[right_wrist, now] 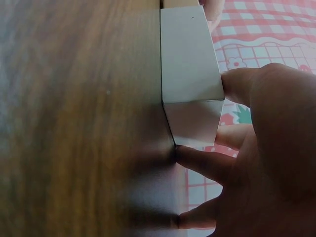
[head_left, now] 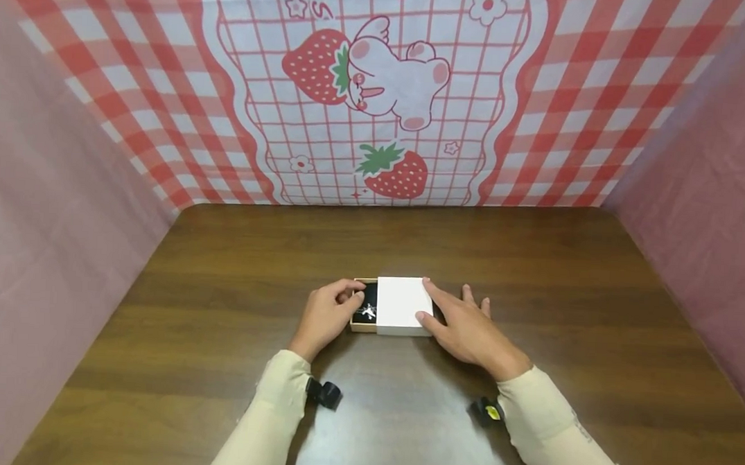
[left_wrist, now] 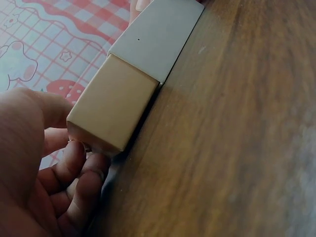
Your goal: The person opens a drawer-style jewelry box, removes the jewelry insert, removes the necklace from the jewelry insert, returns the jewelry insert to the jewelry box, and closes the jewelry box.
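Note:
On the table, a small white cardboard sleeve [head_left: 400, 303] has its tan inner drawer [head_left: 362, 328] partly out on the left side. Black lining shows inside the drawer, and on it lies a small silver piece of jewellery [head_left: 369, 311], its exact kind too small to tell. My left hand [head_left: 328, 310] pinches the drawer's left end, with fingers curled under that end in the left wrist view. Thumb and index finger of my right hand [head_left: 471, 330] hold the sleeve's right end, while its other fingers spread towards the table. The drawer's right part is hidden within the sleeve.
The brown wooden table [head_left: 216, 392] extends around the box. Behind it hangs a red-and-white strawberry cloth [head_left: 382, 143], with pink curtains at both sides. Black wrist cameras [head_left: 324, 394] sit on both forearms, close above the tabletop.

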A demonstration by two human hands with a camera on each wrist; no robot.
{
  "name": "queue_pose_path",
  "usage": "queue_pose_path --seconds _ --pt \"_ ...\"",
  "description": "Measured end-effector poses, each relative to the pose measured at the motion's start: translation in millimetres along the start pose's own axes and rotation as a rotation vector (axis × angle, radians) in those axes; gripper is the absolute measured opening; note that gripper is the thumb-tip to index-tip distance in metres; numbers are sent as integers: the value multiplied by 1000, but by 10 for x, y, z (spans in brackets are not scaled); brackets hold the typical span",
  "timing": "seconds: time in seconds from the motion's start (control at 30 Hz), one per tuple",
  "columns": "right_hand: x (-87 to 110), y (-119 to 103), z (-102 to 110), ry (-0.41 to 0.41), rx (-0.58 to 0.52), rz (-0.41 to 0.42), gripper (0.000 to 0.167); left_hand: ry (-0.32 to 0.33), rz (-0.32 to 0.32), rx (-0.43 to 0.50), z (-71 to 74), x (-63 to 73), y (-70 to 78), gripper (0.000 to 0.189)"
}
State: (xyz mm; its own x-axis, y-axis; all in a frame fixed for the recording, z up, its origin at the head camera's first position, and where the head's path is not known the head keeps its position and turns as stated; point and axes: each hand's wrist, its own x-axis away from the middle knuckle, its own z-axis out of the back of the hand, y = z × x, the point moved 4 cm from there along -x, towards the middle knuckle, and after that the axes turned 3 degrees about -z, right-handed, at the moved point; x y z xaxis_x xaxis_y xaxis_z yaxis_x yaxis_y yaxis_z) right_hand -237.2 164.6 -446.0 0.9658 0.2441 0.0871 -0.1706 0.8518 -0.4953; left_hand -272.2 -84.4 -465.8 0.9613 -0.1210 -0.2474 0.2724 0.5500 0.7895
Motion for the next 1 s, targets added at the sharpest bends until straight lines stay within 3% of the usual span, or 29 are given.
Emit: queue_pose_path --seconds 0.13,0.33,0.83,1.0 --pt "-8 3 9 10 6 4 70 -1 -21 -13 1 -13 1 18" --pt "-14 -6 14 9 9 3 71 49 -79 -45 21 -30 -4 21" --pt "-4 -25 1 6 -5 2 70 66 -77 -35 60 8 2 22" --pt "-6 -25 10 6 1 1 70 53 -55 -27 72 -2 13 33"
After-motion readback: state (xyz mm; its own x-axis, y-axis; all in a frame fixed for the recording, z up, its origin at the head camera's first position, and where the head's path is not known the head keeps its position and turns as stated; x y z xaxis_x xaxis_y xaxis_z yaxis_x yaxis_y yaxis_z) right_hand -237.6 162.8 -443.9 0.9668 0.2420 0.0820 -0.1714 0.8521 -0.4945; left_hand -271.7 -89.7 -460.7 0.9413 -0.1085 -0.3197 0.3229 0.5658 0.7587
